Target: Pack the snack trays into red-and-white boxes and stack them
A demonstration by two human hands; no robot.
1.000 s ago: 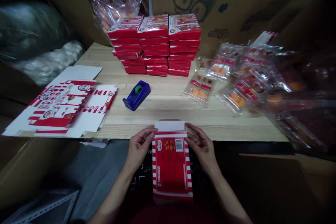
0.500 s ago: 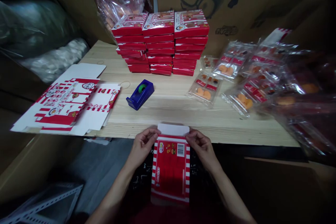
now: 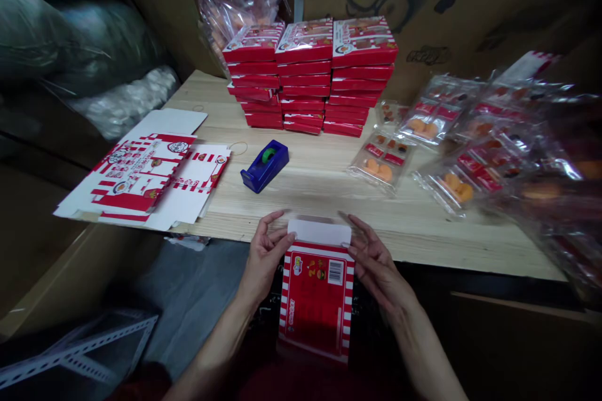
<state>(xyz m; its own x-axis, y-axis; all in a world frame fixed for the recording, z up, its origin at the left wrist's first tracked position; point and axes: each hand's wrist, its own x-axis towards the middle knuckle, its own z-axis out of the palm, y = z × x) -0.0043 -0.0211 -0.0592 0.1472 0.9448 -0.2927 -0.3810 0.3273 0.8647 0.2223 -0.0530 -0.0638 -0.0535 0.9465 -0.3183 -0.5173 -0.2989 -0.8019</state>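
A red cardboard box (image 3: pixel 316 307) with striped edges and a barcode is held upright in front of my body, its white end flap (image 3: pixel 320 232) standing up at the top. My left hand (image 3: pixel 269 257) grips the top left corner, thumb at the flap's base and index finger stretched past it. At the top right corner, my right hand (image 3: pixel 380 266) has its thumb on the box edge, with the other fingers spread behind and beside it. The box's lower end fades into shadow. Beyond the hands, a blue tape dispenser (image 3: pixel 264 166) with a green core sits on the wooden table (image 3: pixel 310 191).
Three stacks of red boxes (image 3: pixel 305 88) stand at the back of the table. Flat printed box blanks (image 3: pixel 136 175) lie at left. Clear packets of toy food (image 3: pixel 380 160) are spread and piled at right. Large bags (image 3: pixel 113 37) rest beyond the left side.
The view has shifted, so everything on the table appears further right. My index fingers have lifted and spread away from the flap; my thumbs remain at the box's top corners.
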